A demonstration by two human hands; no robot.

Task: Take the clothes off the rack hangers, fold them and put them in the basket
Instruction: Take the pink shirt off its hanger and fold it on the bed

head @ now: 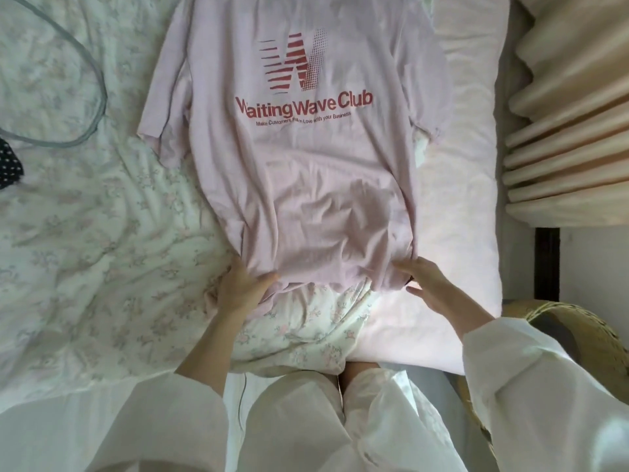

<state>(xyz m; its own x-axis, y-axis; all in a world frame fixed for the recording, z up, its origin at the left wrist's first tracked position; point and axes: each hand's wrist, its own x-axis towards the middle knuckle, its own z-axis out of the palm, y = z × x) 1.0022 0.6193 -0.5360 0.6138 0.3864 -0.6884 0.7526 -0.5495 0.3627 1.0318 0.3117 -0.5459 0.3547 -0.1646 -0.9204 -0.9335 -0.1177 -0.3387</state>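
Shirt point(299, 172) lies flat on bed point(85, 233), print up, off its hanger. I see L hand point(240, 289) gripping hem corner, thumb on top; R hand point(430, 284) at other corner, fingers look extended, pinch unclear. Risks: hem bunched btwn the 2 hands, so fold may go crooked; soft quilt lets fabric creep. Basket point(578, 321) near R, not yet used.

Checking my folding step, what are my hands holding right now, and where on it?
Both hold the pink T-shirt at its bottom hem: left hand grips the left corner, right hand the right corner.
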